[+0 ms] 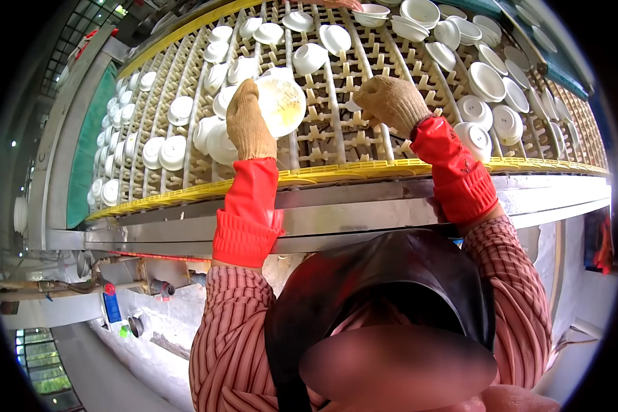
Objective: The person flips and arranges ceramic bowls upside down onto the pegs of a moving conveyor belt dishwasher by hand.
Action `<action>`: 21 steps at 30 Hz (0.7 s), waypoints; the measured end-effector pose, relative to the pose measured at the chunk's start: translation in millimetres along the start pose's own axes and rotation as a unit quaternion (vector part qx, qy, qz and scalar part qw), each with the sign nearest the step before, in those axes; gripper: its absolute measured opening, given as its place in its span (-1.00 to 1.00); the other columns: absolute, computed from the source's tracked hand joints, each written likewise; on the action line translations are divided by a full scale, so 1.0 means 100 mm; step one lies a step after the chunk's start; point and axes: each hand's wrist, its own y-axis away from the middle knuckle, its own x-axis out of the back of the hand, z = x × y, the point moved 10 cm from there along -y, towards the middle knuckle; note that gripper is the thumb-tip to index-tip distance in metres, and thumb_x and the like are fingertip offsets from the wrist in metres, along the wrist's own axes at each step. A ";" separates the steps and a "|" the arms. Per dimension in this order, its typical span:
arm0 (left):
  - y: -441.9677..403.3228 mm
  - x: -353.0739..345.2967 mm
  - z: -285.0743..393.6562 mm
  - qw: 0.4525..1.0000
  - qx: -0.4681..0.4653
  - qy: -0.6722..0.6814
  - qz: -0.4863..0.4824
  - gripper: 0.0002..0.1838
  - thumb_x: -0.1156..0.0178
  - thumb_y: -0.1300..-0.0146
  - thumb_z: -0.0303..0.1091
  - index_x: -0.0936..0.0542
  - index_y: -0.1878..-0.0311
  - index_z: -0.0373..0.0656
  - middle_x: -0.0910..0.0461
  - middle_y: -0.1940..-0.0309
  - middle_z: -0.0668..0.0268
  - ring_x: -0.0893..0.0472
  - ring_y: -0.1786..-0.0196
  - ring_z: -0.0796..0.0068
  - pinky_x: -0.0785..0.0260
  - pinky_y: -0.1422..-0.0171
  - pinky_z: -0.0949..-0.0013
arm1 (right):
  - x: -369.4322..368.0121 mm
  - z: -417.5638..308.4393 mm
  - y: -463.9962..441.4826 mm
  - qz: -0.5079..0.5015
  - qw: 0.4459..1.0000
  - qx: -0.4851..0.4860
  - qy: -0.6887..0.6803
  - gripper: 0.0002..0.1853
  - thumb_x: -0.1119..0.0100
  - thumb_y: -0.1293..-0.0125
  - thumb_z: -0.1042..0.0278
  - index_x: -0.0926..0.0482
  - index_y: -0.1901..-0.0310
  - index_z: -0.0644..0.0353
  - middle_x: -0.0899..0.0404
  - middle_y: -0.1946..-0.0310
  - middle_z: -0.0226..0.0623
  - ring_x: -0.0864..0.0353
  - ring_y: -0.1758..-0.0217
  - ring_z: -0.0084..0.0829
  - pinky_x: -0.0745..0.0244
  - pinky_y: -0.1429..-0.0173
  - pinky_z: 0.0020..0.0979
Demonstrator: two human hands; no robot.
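My left hand (251,123), in a tan knit glove over a red rubber sleeve, is closed on the edge of a white bowl (282,110). Yellowish residue marks the bowl's surface, which is tilted toward me. To the right, my right hand (393,103), gloved the same way, is held above the pegged conveyor belt (316,147) with its fingers curled. A small pale piece shows by its fingertips, too little to name. Beside my left hand, more white bowls (220,143) sit among the pegs.
White dishes (489,81) stand in rows on the right of the belt, and small ones (117,113) on the left. A yellow edge strip (343,170) and a metal rail (364,209) run along the near side. At the top right is a teal curtain (563,75).
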 end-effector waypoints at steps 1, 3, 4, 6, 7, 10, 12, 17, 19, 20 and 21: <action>0.01 0.00 0.00 1.000 0.016 0.026 0.008 -0.59 -0.12 -0.70 -0.29 -0.67 -0.43 -0.26 -0.70 -0.30 0.13 -0.73 -0.28 0.27 -0.67 -0.37 0.27 | -0.02 -0.03 -0.01 -0.007 1.000 0.012 0.010 -0.41 -0.15 -0.59 -0.21 -0.83 0.04 0.26 -0.88 0.39 -0.22 -0.92 0.33 -0.37 -0.81 0.12 -0.28; 0.03 -0.01 -0.09 0.985 0.089 0.140 0.042 -0.52 -0.33 -0.58 -0.16 -0.75 -0.38 -0.30 -0.75 -0.16 0.29 -0.71 -0.21 0.41 -0.64 -0.32 0.28 | -0.06 -0.08 -0.03 -0.023 0.999 0.037 0.030 -0.40 -0.16 -0.59 -0.22 -0.83 -0.02 0.28 -0.89 0.34 -0.20 -0.93 0.29 -0.39 -0.82 0.11 -0.29; 0.02 -0.02 -0.07 0.991 0.074 0.106 0.028 -0.55 -0.24 -0.64 -0.20 -0.71 -0.41 -0.28 -0.73 -0.23 0.22 -0.72 -0.25 0.35 -0.64 -0.37 0.26 | -0.05 -0.10 -0.02 -0.017 0.999 0.048 -0.009 -0.39 -0.17 -0.60 -0.22 -0.82 -0.06 0.29 -0.90 0.31 -0.19 -0.94 0.25 -0.39 -0.82 0.10 -0.29; 0.00 -0.02 -0.04 0.998 0.042 0.037 0.001 -0.59 -0.06 -0.76 -0.30 -0.65 -0.47 -0.24 -0.67 -0.36 0.08 -0.74 -0.34 0.25 -0.64 -0.47 0.23 | -0.06 -0.12 0.02 -0.007 0.994 0.070 -0.087 -0.37 -0.20 -0.61 -0.23 -0.81 -0.14 0.31 -0.91 0.23 -0.17 -0.95 0.17 -0.39 -0.83 0.08 -0.31; 0.00 -0.02 -0.01 0.999 0.023 0.045 -0.001 -0.58 -0.14 -0.70 -0.28 -0.68 -0.44 -0.27 -0.70 -0.32 0.15 -0.72 -0.30 0.30 -0.61 -0.45 0.25 | -0.12 -0.09 0.01 -0.014 0.984 0.059 -0.165 -0.35 -0.21 -0.61 -0.24 -0.76 -0.23 0.31 -0.90 0.12 -0.12 -0.95 0.07 -0.35 -0.83 0.05 -0.30; 0.03 -0.04 0.01 0.997 -0.013 0.078 -0.010 -0.55 -0.28 -0.59 -0.26 -0.73 -0.39 -0.32 -0.76 -0.24 0.28 -0.68 -0.24 0.41 -0.54 -0.41 0.30 | -0.42 -0.02 -0.02 -0.067 0.930 0.033 -0.361 -0.24 -0.26 -0.61 -0.25 -0.59 -0.48 0.32 -0.82 -0.22 0.01 -0.90 -0.21 -0.20 -0.84 -0.04 -0.25; 0.02 -0.11 -0.05 0.993 -0.007 0.112 -0.021 -0.55 -0.26 -0.60 -0.29 -0.73 -0.40 -0.33 -0.76 -0.24 0.27 -0.68 -0.24 0.41 -0.54 -0.41 0.31 | -0.66 -0.06 0.00 -0.138 0.885 0.030 -0.444 -0.12 -0.30 -0.61 -0.27 -0.41 -0.64 0.31 -0.70 -0.45 0.08 -0.82 -0.38 -0.09 -0.84 -0.10 -0.22; 0.25 -0.34 0.11 0.995 -0.060 0.028 -0.079 -0.57 -0.30 -0.61 -0.34 -0.70 -0.43 -0.32 -0.79 -0.21 0.19 -0.70 -0.23 0.42 -0.53 -0.43 0.37 | -0.97 -0.40 0.11 -0.153 0.955 0.146 -0.207 -0.17 -0.30 -0.56 -0.43 -0.58 -0.38 0.30 -0.82 0.00 -0.01 -0.85 -0.04 -0.20 -0.76 -0.08 -0.19; 0.44 -0.57 0.42 0.969 -0.182 -0.025 -0.164 -0.53 -0.39 -0.60 -0.26 -0.70 -0.44 -0.26 -0.80 -0.19 0.18 -0.76 -0.15 0.36 -0.62 -0.32 0.34 | -1.02 -0.46 0.20 -0.071 0.958 0.247 -0.123 -0.19 -0.31 -0.54 -0.42 -0.58 -0.39 0.25 -0.77 -0.08 -0.09 -0.82 -0.05 -0.15 -0.75 -0.13 -0.17; 0.59 -0.68 0.59 0.960 -0.185 -0.021 -0.209 -0.52 -0.42 -0.55 -0.34 -0.70 -0.46 -0.25 -0.81 -0.21 0.18 -0.77 -0.15 0.35 -0.63 -0.31 0.34 | -1.01 -0.48 0.22 -0.060 0.951 0.278 -0.120 -0.29 -0.25 -0.60 -0.27 -0.53 -0.44 0.21 -0.72 -0.19 -0.12 -0.76 -0.17 -0.17 -0.70 -0.25 -0.17; 0.71 -0.76 0.76 0.939 -0.241 -0.079 -0.232 -0.52 -0.44 -0.55 -0.28 -0.70 -0.42 -0.27 -0.80 -0.18 0.12 -0.78 -0.13 0.27 -0.65 -0.25 0.29 | -1.07 -0.44 0.19 -0.078 0.939 0.284 -0.180 -0.39 -0.20 -0.66 -0.12 -0.49 -0.49 0.16 -0.67 -0.30 -0.15 -0.71 -0.29 -0.20 -0.65 -0.36 -0.17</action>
